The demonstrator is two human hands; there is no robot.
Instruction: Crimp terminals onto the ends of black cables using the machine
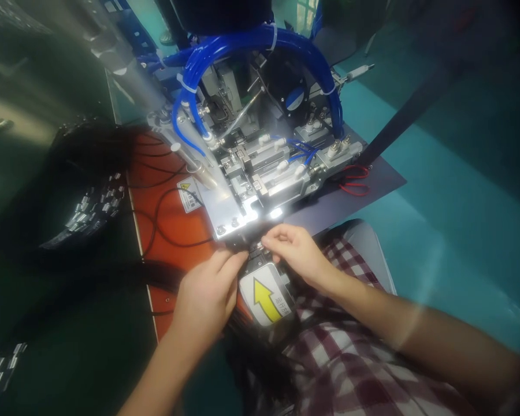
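Both hands meet at the near edge of a metal machine (260, 185), under its bright lit plate. My left hand (208, 283) is closed, thumb and fingers pressed together beside a small dark fixture (256, 260). What it pinches, if anything, is hidden. Across from it, my right hand (297, 251) is closed in a pinch, its fingertips at the same fixture. Any small part between those fingertips is too small to name. Just below the hands lies a white label with a yellow arrow (266, 297).
Thick blue air tubes (260, 40) arch over the machine. An orange board (169, 214) carries thin black cables and a warning label (189, 195). Bundled black cables with metal ends (97, 208) lie at left. Red-handled scissors (355, 180) rest on the right side of the base.
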